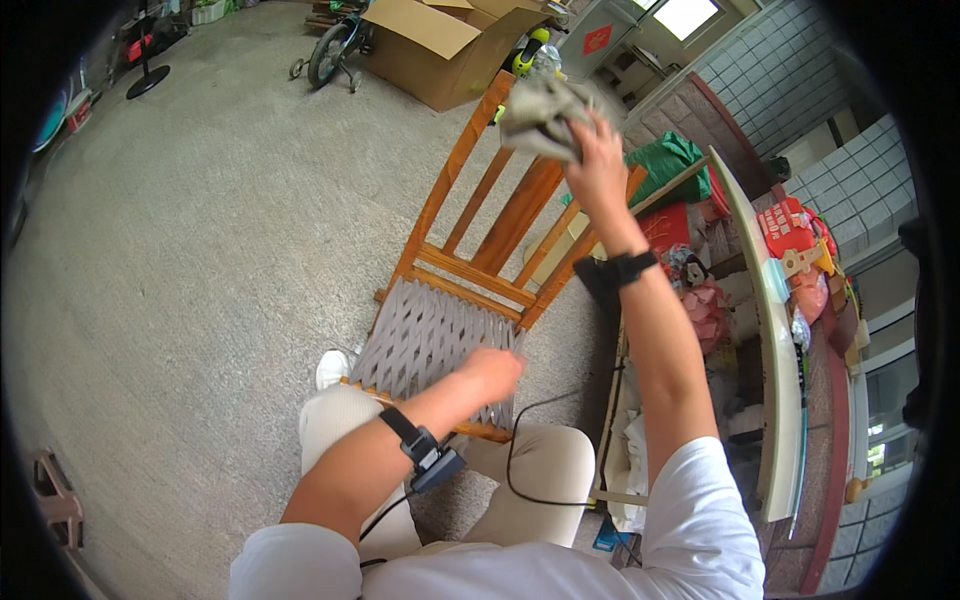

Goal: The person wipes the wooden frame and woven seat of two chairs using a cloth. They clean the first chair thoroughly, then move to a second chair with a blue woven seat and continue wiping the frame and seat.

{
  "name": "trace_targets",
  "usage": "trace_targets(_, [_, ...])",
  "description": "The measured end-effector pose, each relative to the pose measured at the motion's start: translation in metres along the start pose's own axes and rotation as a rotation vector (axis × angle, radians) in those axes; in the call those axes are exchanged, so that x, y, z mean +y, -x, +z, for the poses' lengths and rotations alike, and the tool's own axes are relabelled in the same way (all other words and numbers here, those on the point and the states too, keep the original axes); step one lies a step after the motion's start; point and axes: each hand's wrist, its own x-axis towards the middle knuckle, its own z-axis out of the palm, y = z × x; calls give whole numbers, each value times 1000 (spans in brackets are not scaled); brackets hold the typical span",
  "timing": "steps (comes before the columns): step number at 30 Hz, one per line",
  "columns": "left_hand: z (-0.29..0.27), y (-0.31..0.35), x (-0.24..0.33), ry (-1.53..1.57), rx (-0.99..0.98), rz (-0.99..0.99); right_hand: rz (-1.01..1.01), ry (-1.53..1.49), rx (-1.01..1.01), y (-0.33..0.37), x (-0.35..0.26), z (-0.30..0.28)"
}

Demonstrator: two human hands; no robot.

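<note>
**Grip.** R hand (598,155) is clamped on a bunched grey-green cloth (548,108) at the top of the chair back; both blur, so cloth-to-wood contact can't be confirmed. L hand (488,375) is over the woven seat (425,325), nr its R edge. Its fingers look curled; can't tell whether they hold the edge.

**Workpiece.** Wooden chair (475,272) is directly ahead of the operator, back on the far side, seat front nr the knees.

**Step (judged: wiping chair back).** Fold cloth into a flat pad btwn fingers & wood. Do top rail first, then posts & slats, stroking w/ the grain; press into slat joints. Brace seat w/ L hand so the frame doesn't rock. Turn to a clean face as req'd.

**Surroundings.** Black cable (509,465) loops over the R thigh & passes nr the front R seat corner: poss. snag, route clear. On R, a pale-edged storage unit (775,400) packed w/ mixed goods, plus a green bag (665,158) nr the chair back, may limit R arm swing. Far side: cardboard box (425,75) & small bike (328,55), apart from chair; unlikely to obstruct.
</note>
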Motion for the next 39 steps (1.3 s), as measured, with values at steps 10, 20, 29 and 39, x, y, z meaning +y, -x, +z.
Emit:
trace_targets(10, [-7,22,-6,31,-18,-11,-48,313,-87,-28,-62,150])
trace_targets(20, [16,17,10,109,-177,30,-374,-3,-605,158,-139,174])
trace_targets(29, [17,9,17,73,-150,85,-380,-8,-67,-21,-77,103])
trace_targets(39, [16,3,11,60,-86,39,-176,130,14,-24,39,87])
